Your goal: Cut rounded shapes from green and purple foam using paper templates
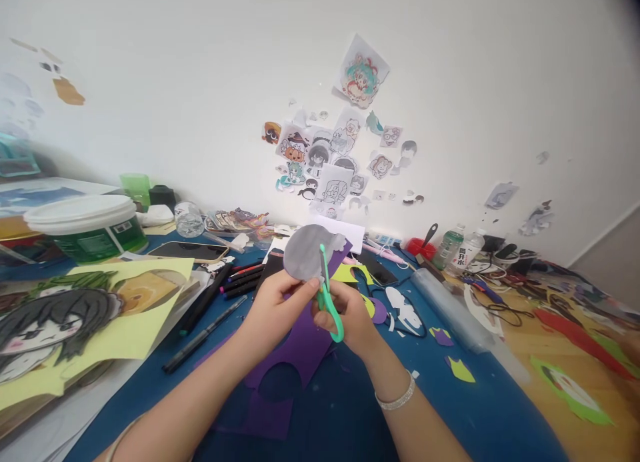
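Note:
My left hand (285, 302) pinches the lower edge of a rounded grey paper cutout (306, 249), thumb on top. A purple sheet (341, 254) shows behind the cutout at its right. My right hand (350, 312) is closed round the handles of green scissors (331, 309). The scissors point upward, their blades lying at the right part of the grey cutout. Whether the blades are apart is too small to tell. Below the hands, a purple sheet with round gaps (305, 349) rests on the blue table cover (340, 409).
Black markers (245, 282) lie left of the hands, near a phone (189, 251) and a white-lidded tub (90, 229). Yellow sheets with drawings (150, 315) fill the left. At right are a clear plastic roll (453, 309), bottles (463, 252) and paper scraps (460, 369).

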### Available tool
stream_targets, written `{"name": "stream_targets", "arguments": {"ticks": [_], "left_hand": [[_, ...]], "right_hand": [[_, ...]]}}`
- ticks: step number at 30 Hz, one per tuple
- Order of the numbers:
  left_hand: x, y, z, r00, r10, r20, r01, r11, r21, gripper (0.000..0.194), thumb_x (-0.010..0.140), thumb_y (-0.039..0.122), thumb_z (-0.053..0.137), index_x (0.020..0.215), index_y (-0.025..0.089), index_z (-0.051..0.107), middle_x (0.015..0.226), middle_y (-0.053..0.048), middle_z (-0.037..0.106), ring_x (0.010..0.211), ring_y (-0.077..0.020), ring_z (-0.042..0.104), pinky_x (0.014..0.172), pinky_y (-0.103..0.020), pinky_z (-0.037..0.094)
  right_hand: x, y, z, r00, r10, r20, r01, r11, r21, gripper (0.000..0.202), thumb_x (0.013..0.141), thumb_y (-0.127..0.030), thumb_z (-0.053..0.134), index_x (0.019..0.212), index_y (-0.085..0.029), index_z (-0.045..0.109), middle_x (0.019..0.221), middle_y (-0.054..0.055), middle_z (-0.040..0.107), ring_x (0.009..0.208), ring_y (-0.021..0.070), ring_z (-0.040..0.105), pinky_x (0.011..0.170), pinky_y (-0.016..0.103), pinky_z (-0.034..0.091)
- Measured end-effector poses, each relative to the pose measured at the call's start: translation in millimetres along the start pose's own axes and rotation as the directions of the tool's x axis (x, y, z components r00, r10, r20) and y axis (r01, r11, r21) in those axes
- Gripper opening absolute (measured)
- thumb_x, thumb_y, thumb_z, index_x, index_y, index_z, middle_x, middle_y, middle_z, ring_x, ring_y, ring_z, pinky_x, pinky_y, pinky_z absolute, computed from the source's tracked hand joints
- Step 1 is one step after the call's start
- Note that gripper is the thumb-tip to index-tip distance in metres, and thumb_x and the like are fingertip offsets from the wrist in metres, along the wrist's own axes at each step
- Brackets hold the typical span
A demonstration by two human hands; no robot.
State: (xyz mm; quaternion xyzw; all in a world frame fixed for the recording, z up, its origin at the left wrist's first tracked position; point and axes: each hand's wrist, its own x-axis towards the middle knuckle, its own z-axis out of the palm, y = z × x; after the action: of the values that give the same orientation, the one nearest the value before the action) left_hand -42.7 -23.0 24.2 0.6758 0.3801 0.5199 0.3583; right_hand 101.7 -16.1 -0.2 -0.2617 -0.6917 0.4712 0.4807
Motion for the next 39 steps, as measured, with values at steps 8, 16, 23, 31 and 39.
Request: {"name": "stream_targets", "arguments": {"ticks": [8,16,23,31,39], "left_hand": [[-0.1,3.4,-0.8,0.997,-0.032,-0.064,0.035,0.999,0.035,0.022,0.072,0.035,0.054,0.068,0.014,0.058,0.067,-0.004,0.062,0.068,-0.019,0.057,0.061,-0.028,0.044],[0.1,-0.9,3.3,0.994,-0.106,-0.026,0.105,0.994,-0.028,0.028,0.071,0.04,0.056,0.068,0.012,0.062,0.067,-0.005,0.065,0.066,-0.0205,0.06,0.06,-0.029,0.047],[-2.3,-5.2,6.7,0.995,-0.084,-0.046,0.08,0.993,-0.081,0.028,0.073,0.041,0.055,0.075,0.014,0.06,0.072,-0.003,0.065,0.072,-0.0192,0.059,0.063,-0.027,0.047],[-3.3,3.5,12.7,0.983,-0.112,-0.144,0.102,0.992,-0.073,0.025,0.074,0.038,0.052,0.069,0.014,0.056,0.066,-0.001,0.062,0.063,-0.0158,0.056,0.056,-0.024,0.044],[-3.7,6.8,10.7,0.971,-0.158,-0.181,0.145,0.986,-0.08,0.024,0.071,0.036,0.054,0.062,0.014,0.055,0.055,0.002,0.056,0.054,-0.0127,0.051,0.049,-0.021,0.039]], "right_hand": [[0.8,-1.3,-4.8,1.0,0.012,0.008,-0.011,0.999,-0.033,0.045,0.059,-0.052,0.069,0.083,-0.015,0.058,0.063,-0.001,0.048,0.057,0.0112,0.044,0.053,0.024,0.036],[1.7,4.4,-0.7,0.999,0.009,-0.035,-0.009,1.0,0.026,0.046,0.057,-0.053,0.07,0.078,-0.015,0.054,0.062,-0.001,0.047,0.056,0.0106,0.043,0.051,0.023,0.036],[0.9,2.6,-0.1,1.0,-0.003,-0.022,0.003,1.0,0.004,0.042,0.058,-0.052,0.07,0.073,-0.016,0.053,0.06,-0.002,0.046,0.054,0.01,0.04,0.049,0.023,0.032],[1.1,-0.1,1.2,0.999,-0.005,-0.049,0.003,0.999,-0.044,0.037,0.06,-0.043,0.071,0.081,-0.015,0.057,0.057,-0.004,0.046,0.05,0.0082,0.038,0.048,0.022,0.031],[1.1,-2.1,4.6,0.998,-0.032,-0.061,0.029,0.998,-0.063,0.039,0.058,-0.048,0.07,0.074,-0.015,0.054,0.057,-0.002,0.05,0.052,0.0097,0.041,0.049,0.023,0.033]]}}
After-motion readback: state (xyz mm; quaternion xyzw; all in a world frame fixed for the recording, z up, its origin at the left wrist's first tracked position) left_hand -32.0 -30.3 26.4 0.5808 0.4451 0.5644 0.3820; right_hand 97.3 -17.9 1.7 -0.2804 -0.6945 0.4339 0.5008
